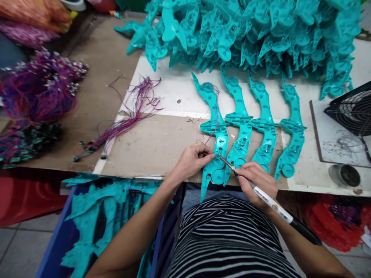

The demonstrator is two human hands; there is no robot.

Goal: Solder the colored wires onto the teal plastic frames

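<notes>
**Soldering iron at the first teal shell**

The right hand (256,181) grips a soldering iron (271,202) like a pen, fingers closed round its white barrel; the metal tip points up-left and meets the near end of the leftmost shell (216,135). The left hand (191,160) rests on the tabletop (153,146) just beside that shell, fingers pinched narrow on thin red wires (214,127) that run up along the shell. Three more shells (265,131) lie in a row to its right, near the tabletop's front edge. A large heap of shells (261,34) fills the far side. A wire bundle (127,119) lies to the left, a fan (352,112) to the right. A blue bin (58,235) of shells stands below the front edge.
</notes>
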